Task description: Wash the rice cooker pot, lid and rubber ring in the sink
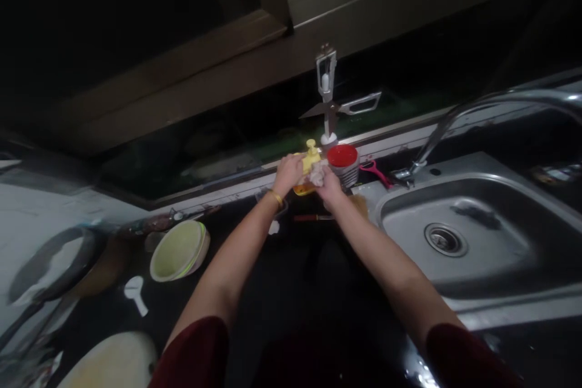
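Note:
Both arms reach forward to the back of a dark counter. My left hand (pixel 287 173) is closed around a yellow pump bottle (pixel 311 157) that stands by the window ledge. My right hand (pixel 328 185) grips a pale cloth or sponge (pixel 317 173) pressed against the bottle's right side. Under the bottle lies something orange-yellow (pixel 304 190), partly hidden by my hands. A gold bangle is on my left wrist.
A red-topped metal container (pixel 344 163) and a pink peeler (pixel 377 173) sit right of the bottle. A steel sink (pixel 473 236) with a curved tap (pixel 459 115) is at right. A pale green bowl (pixel 179 251), a white spoon (pixel 135 292), a dark pan (pixel 50 267) and scissors (pixel 339 106) are around.

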Tool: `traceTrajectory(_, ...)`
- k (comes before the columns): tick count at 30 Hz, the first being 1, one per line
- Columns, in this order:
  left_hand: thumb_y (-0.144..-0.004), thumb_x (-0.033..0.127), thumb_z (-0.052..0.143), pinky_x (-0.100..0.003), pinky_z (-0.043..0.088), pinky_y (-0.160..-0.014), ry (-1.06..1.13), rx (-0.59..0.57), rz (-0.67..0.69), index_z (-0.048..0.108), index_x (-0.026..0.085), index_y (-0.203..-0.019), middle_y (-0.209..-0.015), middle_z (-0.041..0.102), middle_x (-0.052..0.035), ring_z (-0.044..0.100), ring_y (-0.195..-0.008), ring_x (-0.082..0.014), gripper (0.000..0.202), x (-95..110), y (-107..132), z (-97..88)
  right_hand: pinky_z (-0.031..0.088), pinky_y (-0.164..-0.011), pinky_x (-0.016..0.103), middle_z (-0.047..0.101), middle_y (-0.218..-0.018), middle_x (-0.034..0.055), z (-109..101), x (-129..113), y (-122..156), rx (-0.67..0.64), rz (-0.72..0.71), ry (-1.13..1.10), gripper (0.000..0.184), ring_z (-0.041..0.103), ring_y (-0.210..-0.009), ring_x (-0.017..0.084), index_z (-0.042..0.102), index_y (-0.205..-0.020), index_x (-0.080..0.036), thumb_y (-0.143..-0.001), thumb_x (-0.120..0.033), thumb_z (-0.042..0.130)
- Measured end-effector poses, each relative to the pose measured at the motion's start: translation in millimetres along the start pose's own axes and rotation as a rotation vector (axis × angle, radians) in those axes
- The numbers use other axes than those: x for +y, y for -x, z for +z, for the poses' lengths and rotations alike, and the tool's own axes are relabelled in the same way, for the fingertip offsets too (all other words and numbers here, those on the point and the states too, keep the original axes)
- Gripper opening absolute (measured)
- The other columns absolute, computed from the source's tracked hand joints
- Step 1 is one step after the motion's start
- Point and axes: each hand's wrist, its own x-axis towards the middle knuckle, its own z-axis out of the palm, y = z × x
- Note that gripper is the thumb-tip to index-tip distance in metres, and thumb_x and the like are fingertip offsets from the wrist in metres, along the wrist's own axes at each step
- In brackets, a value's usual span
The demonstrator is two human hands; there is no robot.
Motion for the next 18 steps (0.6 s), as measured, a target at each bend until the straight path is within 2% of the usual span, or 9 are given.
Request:
traceTrajectory(3,-0.09,0.023,0.037,-0.038,0.041,-0.092,-0.258,-0.07,0.056,0.051,0.028,-0.136,-0.122,0.058,-0.0094,0.051,-0.109,-0.0243,0.047,3.5,-34.2,-7.7,0.057,-0.053,0.025,0.064,-0.067,-0.0028,14.3,-5.3,-25.5,0.001,0.028,-0.019,0.006,0.062,-0.053,0.01,0.051,-0.089,-0.021,-0.09,-0.021,0.044)
traceTrajectory(7,-0.09,0.023,0.039,-0.043,0.04,-0.088,-0.434,-0.14,0.092,0.046,0.029,-0.139,-0.121,0.057,-0.0119,0.049,-0.107,-0.0284,0.05,8.0,-56.1,-2.9,0.058,-0.057,0.025,0.067,-0.073,-0.0014,22.7,-2.0,-41.8,-0.027,0.071,-0.058,0.007,0.065,-0.062,0.011,0.053,-0.091,-0.021,-0.09,-0.021,0.046)
traceTrajectory(11,-0.089,0.018,0.038,-0.044,0.038,-0.091,-0.498,-0.121,0.17,0.054,0.024,-0.13,-0.119,0.059,-0.0121,0.045,-0.114,-0.0283,0.044,8.9,-62.2,-0.6,0.057,-0.06,0.025,0.067,-0.073,-0.0032,18.0,2.2,-48.6,-0.04,0.04,-0.071,0.009,0.066,-0.063,0.01,0.054,-0.094,-0.021,-0.089,-0.019,0.047)
traceTrajectory(16,-0.086,0.01,0.037,-0.04,0.034,-0.102,-0.457,-0.162,0.28,0.058,0.018,-0.123,-0.13,0.057,-0.009,0.038,-0.131,-0.0248,0.043,6.9,-73.0,1.1,0.055,-0.06,0.019,0.067,-0.07,-0.005,9.8,7.7,-58.7,0.012,-0.019,-0.067,0.015,0.064,-0.06,0.007,0.056,-0.093,-0.021,-0.088,-0.012,0.045)
traceTrajectory(18,-0.084,0.009,0.039,-0.041,0.03,-0.108,-0.446,-0.181,0.284,0.059,0.016,-0.122,-0.131,0.058,-0.009,0.039,-0.132,-0.0244,0.044,5.4,-77.7,2.8,0.055,-0.06,0.018,0.068,-0.071,-0.0052,6.1,11.3,-64.9,-0.048,-0.044,-0.062,0.013,0.065,-0.062,0.007,0.056,-0.093,-0.022,-0.087,-0.013,0.049)
